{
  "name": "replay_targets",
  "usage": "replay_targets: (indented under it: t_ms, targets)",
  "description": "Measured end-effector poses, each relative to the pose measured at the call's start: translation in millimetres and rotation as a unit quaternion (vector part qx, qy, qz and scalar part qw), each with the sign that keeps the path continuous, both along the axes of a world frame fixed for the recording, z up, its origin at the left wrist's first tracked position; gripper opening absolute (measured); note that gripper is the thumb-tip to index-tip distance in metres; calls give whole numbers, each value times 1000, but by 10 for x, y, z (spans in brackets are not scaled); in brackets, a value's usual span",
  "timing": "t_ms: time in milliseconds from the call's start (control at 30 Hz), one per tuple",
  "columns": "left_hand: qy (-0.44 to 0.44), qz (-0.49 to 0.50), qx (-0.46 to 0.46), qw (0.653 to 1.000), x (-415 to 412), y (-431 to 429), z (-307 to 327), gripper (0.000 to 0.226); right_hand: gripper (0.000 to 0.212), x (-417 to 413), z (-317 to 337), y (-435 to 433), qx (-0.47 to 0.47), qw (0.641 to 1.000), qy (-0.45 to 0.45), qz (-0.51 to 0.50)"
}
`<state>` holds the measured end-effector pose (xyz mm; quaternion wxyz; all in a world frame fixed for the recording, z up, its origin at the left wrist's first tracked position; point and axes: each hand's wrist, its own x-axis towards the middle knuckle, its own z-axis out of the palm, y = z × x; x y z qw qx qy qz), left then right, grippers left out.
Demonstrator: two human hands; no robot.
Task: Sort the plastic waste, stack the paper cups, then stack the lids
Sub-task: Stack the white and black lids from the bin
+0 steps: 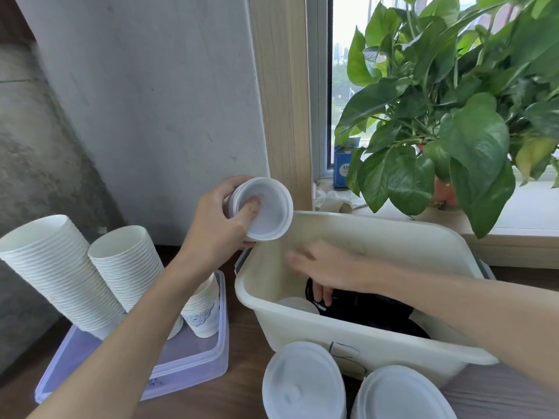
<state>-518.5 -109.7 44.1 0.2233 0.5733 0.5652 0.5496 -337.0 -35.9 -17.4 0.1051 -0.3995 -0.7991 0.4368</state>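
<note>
Blurred right hand [325, 267] in tub [363, 225]

Two bare forearms, one entering from the lower left of the frame, the other from the right edge, uncovered as far as they show. The left hand [216, 220] has a short, plain thumbnail (the right hand [328, 267] is motion-blurred).

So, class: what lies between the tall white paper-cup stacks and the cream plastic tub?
Head view: a short blue-patterned paper-cup stack, partly behind the left forearm.
</note>
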Motion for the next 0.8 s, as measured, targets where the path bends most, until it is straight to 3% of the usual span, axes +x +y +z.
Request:
replay_targets:
  t_ms: [67,133,267,433,567,800]
  targets:
    - [1,-4,1,1000,4,-9,-6,24,41,12,-91,9,45,994,-75,63]
    - [5,-7,1,1000,15,-17,-8,25,53,-19,-188,27,60,986,-128,89]
    - [9,-10,5,1000,31,-29,-5,24,56,-115,-272,25,114,971,-175,118]
    - [7,-9,2,1000,43,-16,-4,25,40,-116,-222,48,135,977,-139,90]
    - [12,-8,-1,1000,44,-8,-1,25,15,-20,-62,82,131,987,-76,48]
    - [5,18,-2,1000,84,-2,27,25,10,241,305,163,202,974,44,-94]
